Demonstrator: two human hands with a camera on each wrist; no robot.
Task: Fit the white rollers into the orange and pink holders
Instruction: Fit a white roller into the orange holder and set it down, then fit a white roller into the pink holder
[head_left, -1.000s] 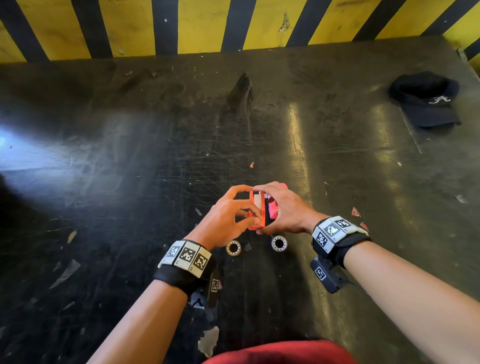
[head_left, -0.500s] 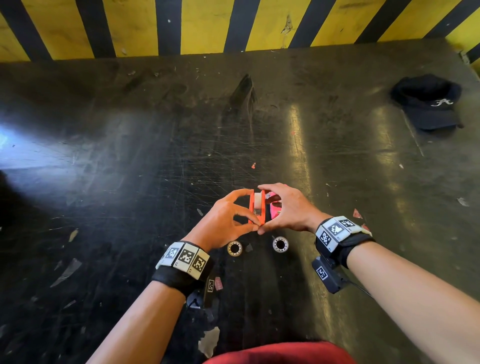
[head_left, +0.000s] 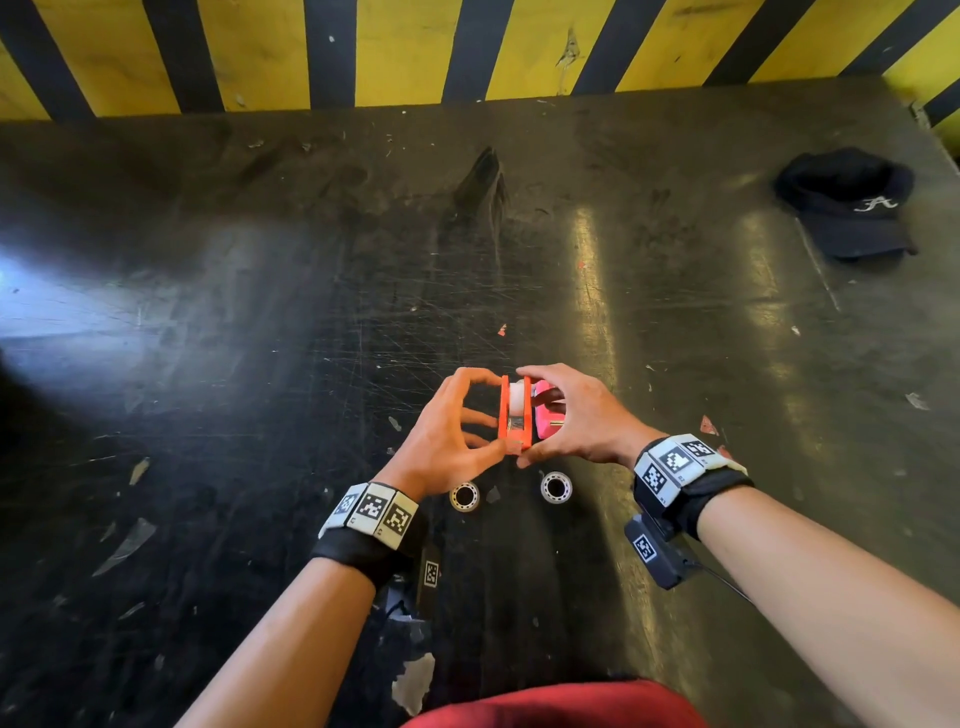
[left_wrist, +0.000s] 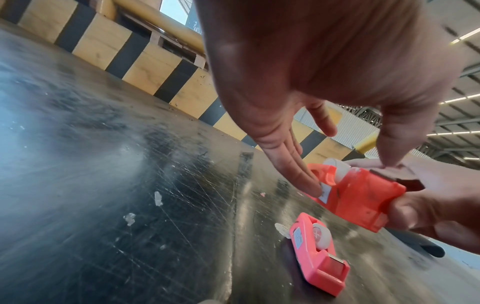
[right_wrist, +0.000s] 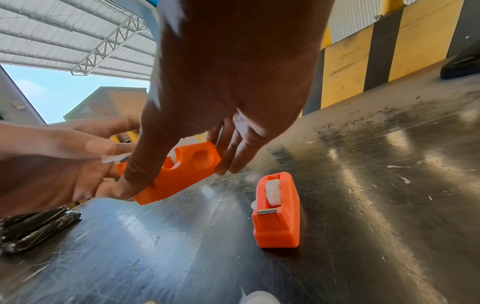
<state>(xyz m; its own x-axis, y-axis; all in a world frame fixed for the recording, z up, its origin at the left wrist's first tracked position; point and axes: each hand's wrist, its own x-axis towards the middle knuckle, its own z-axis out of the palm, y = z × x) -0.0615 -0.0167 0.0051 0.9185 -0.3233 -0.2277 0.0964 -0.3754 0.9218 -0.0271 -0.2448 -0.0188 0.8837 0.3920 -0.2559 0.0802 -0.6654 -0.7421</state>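
Both hands (head_left: 519, 431) are pinching the orange holder (head_left: 515, 415), roller (head_left: 517, 397) seated; pink holder (head_left: 545, 410), at 3 o'clock, already fitted.

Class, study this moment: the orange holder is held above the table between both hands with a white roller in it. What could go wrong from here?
1. The orange holder hangs in the air, held only by fingertips of the left hand and right hand; it could slip and fall.
2. Its white roller may not be fully seated and might pop out.
3. A dropped holder could hit the pink holder on the table below.
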